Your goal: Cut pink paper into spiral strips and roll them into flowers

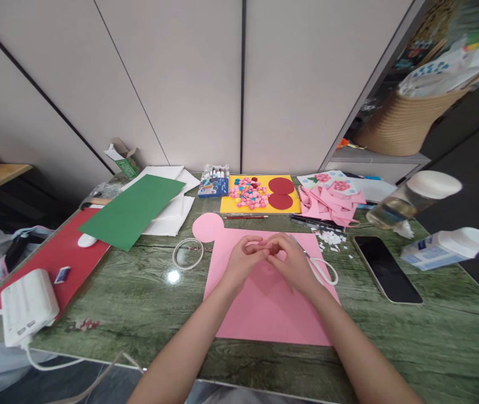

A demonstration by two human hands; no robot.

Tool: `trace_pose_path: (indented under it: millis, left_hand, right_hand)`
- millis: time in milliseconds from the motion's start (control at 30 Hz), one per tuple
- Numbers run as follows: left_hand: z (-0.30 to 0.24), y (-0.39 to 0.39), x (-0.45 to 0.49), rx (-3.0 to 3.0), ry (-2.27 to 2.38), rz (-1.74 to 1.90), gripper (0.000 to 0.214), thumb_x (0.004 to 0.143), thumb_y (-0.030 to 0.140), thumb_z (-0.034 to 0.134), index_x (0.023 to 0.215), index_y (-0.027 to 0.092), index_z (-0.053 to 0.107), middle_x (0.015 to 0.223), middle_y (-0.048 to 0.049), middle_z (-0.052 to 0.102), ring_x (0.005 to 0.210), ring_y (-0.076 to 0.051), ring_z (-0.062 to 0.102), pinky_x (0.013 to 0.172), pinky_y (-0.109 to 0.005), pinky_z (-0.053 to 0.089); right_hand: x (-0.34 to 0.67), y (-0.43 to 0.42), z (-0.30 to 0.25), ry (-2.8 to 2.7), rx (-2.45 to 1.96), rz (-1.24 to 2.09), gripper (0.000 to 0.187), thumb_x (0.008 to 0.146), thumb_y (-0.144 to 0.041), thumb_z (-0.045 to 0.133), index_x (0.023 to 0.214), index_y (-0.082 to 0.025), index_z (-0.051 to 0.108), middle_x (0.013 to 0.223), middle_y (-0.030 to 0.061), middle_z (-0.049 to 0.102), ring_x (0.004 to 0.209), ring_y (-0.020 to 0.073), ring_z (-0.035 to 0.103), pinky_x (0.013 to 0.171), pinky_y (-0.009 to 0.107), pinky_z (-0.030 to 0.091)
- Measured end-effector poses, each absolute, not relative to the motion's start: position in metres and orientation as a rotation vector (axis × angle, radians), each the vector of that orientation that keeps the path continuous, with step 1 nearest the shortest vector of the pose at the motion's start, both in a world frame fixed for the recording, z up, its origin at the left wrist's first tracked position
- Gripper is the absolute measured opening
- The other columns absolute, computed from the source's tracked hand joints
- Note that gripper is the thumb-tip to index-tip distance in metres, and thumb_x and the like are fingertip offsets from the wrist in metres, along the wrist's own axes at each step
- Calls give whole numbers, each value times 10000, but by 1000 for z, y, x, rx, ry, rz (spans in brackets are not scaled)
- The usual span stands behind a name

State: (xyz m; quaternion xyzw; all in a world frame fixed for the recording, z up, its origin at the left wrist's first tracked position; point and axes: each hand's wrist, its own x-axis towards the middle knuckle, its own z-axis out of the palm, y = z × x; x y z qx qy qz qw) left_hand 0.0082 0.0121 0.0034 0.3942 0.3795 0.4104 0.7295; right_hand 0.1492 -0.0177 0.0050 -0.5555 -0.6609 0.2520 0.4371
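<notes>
My left hand (245, 259) and my right hand (290, 259) meet above a pink paper sheet (273, 322). Both have thumb and fingertips drawn together in a pinch. Whatever lies between the fingertips is hidden or too small to make out. Beside my right hand, partly under it, are scissors with white handles (325, 271). A pink paper circle (208, 227) lies at the sheet's upper left corner, and a roll of tape (187, 254) rests left of the sheet.
Behind the sheet, a yellow sheet (227, 208) bears many small coloured balls (251, 193) and two dark red circles (280, 186). Pink paper scraps (329, 202) and white bits (331, 237) lie right. A phone (386, 270), bottles, green paper (133, 210) and a white power bank (29, 306) stand around.
</notes>
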Motion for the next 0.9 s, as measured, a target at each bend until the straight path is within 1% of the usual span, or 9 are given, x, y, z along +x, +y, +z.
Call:
trace_pose_path:
  millis: [67,167,233,300,433,600,767,900]
  left_hand:
    - [3,14,7,870,853,905,352,621,222,765,915,177,578,770,-18,697,745,-145,643,790,-288,422]
    - [3,16,5,883,868,889,344,616,207,765,910,173,589,752,-22,698,732,-149,646,795,-297,422]
    - [4,17,4,892,872,871,352,602,198,771,904,167,594,730,-25,696,701,-155,648,775,-304,428]
    - [4,18,4,896,870,864,357,595,196,774,904,166,595,714,-23,693,683,-156,649,760,-304,431]
    - [2,16,5,885,851,884,355,599,209,772,903,171,593,723,-18,691,713,-156,648,770,-299,431]
    - [1,13,9,854,841,904,348,579,203,780,871,169,595,740,-13,686,733,-146,635,769,-287,429]
    - [4,10,12,838,823,900,345,563,200,785,848,162,595,725,-25,688,728,-157,638,748,-285,425]
    - [4,10,12,829,821,903,351,572,213,782,862,167,591,732,-28,693,736,-167,645,747,-292,426]
  right_hand:
    - [152,-17,6,-1668,-1366,642,94,802,-156,563,850,-222,610,898,33,610,751,156,561,686,303,472]
    - [156,-16,6,-1729,-1330,680,180,829,-173,549,936,-256,668,975,43,626,856,173,592,747,322,491]
    - [157,-15,6,-1757,-1313,697,205,834,-182,549,953,-276,687,1003,45,633,938,189,595,779,333,497]
    - [157,-15,6,-1758,-1312,698,196,836,-189,549,932,-276,696,1006,49,634,972,197,591,791,340,498]
    - [155,-15,7,-1704,-1353,673,131,822,-187,564,852,-241,680,954,54,621,892,191,590,746,332,496]
    - [151,-17,7,-1631,-1388,637,77,772,-141,577,778,-216,595,887,31,594,739,158,551,682,309,469]
    - [148,-17,4,-1613,-1397,616,105,753,-149,581,716,-216,509,827,16,582,726,160,531,642,291,440]
    - [147,-17,3,-1614,-1404,610,117,749,-133,578,717,-218,505,808,10,578,718,159,530,638,289,438]
